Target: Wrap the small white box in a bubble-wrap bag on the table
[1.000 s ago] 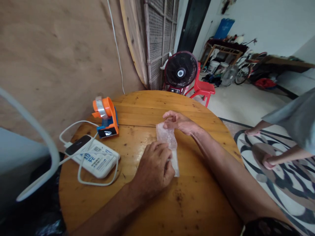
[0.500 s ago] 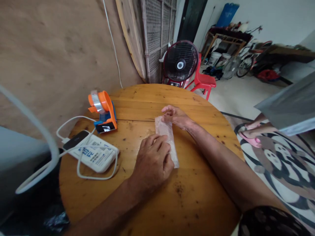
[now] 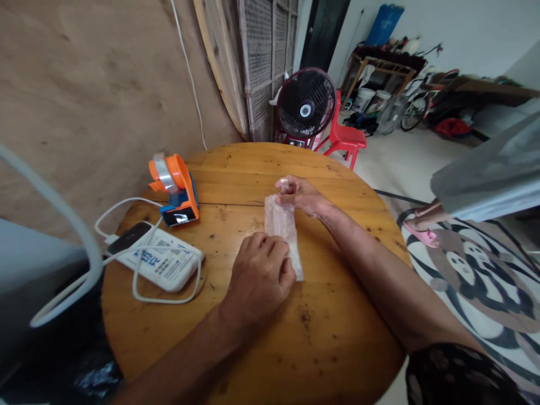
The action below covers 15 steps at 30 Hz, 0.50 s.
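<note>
A narrow packet of pale, translucent plastic wrap point(image 3: 280, 218), perhaps bubble wrap, lies lengthwise on the round wooden table point(image 3: 236, 197). Curled over its left side, my left hand point(image 3: 259, 270) grips and presses it against the wood, hiding part of it. My right hand point(image 3: 301, 197) is bent at the packet's far end, thumb by the edge. A short piece of clear tape point(image 3: 284, 185) shines at its curled index finger. To the left stands an orange and blue tape dispenser point(image 3: 179, 191) with a tape roll on it.
Left of my hands, a white power bank or box point(image 3: 169, 270) carries a dark phone-like device point(image 3: 130, 237) and a looping white cable point(image 3: 164, 302). Beyond the table are a fan point(image 3: 305, 107) and a red chair point(image 3: 348, 138). Another person's foot point(image 3: 422, 230) rests on a panda rug at right.
My right index finger has curled in, and the clear tape now shows on it. My left hand stays on the packet. The whole view has shifted slightly.
</note>
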Available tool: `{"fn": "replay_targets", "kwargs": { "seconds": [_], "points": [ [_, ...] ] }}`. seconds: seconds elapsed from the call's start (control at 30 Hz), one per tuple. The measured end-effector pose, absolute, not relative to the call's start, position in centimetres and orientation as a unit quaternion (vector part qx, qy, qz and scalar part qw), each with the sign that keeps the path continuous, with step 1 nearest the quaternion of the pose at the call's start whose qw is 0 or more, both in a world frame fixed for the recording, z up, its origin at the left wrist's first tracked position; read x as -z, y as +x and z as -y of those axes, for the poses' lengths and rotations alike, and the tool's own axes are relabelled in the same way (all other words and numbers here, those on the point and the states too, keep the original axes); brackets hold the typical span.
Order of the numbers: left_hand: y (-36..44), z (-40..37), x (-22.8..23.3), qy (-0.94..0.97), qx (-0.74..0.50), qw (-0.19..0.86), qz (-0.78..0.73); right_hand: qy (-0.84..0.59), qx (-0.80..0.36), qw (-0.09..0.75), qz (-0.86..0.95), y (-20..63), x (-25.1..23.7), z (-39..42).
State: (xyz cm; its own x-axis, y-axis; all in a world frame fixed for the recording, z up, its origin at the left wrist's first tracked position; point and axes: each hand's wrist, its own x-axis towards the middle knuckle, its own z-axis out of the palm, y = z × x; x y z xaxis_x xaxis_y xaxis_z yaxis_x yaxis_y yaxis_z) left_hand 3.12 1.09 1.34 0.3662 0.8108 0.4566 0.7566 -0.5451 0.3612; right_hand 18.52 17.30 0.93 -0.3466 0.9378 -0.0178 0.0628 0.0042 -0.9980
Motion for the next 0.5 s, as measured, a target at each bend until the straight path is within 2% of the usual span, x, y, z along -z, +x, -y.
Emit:
{"fn": "replay_targets", "kwargs": {
  "seconds": [0.5],
  "points": [
    [2.6,-1.2,-1.0,0.806,-0.311,0.037,-0.503,-0.378,-0.5,0.382,0.679,17.9,-7.3,-11.6]
  ]
}}
